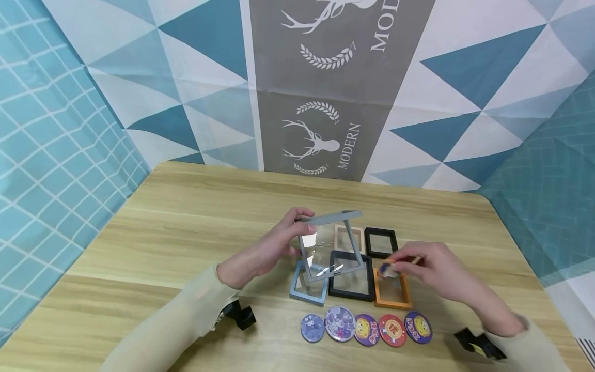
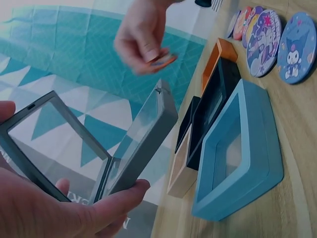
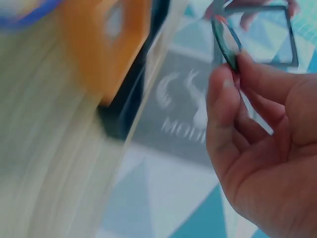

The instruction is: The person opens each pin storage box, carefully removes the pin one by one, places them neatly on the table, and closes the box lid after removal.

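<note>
My left hand (image 1: 279,240) grips a grey hinged display frame (image 1: 321,250) by its edge, raised over the other frames. Its two halves are swung apart, and each is filled with clear film, as the left wrist view shows. Over the orange frame (image 1: 394,305), my right hand (image 1: 432,266) pinches a small thin round badge (image 1: 387,268) between thumb and fingers. That badge appears nearly edge-on in the right wrist view, and most of its face is hidden. A gap separates it from the grey frame (image 2: 166,111) in the left wrist view.
On the wooden table (image 1: 186,232) lie a light blue frame (image 1: 309,297), a large black frame (image 1: 351,295), a smaller black frame (image 1: 381,254) and a beige frame (image 2: 181,171). Several round cartoon badges (image 1: 340,324) form a row nearer me. A patterned cloth (image 1: 316,103) hangs behind.
</note>
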The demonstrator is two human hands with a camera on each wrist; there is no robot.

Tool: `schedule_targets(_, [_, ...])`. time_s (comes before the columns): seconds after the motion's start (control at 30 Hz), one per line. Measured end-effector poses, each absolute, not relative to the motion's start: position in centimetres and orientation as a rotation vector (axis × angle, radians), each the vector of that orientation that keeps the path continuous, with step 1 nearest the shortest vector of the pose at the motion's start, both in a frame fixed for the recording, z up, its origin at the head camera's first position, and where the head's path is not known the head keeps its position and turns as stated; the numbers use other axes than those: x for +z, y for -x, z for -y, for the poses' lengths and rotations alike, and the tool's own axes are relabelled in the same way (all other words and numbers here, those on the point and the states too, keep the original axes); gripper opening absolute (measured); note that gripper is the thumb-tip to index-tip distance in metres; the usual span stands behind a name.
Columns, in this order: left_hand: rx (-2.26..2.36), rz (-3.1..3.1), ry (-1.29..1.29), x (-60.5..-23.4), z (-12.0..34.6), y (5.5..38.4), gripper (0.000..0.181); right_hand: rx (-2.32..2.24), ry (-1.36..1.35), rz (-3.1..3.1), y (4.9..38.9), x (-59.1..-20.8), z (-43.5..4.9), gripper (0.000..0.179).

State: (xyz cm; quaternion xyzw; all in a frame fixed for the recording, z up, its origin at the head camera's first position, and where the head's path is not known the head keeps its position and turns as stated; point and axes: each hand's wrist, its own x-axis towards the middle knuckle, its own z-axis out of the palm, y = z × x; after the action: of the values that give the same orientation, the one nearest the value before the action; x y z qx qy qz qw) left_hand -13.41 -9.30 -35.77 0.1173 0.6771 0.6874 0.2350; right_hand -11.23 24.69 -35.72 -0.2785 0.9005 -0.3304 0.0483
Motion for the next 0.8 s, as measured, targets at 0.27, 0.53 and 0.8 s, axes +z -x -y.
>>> schedule_targets(0.27, [1.854,-1.840,-0.365,-36.0,9.7,14.1,0.062,-0.736,0.679,-2.612,10.3,-37.2,-31.5,0.012])
schedule_targets(0.53, [1.830,-1.840,-0.395,-35.8,9.8,14.2,0.063,-0.802,0.636,-2.463,9.6,-39.6,-32.0,0.014])
schedule_targets(0.8, [1.829,-1.842,-0.425,-35.6,9.8,14.3,0.063,-0.738,0.629,-2.444,9.2,-39.6,-31.1,0.012])
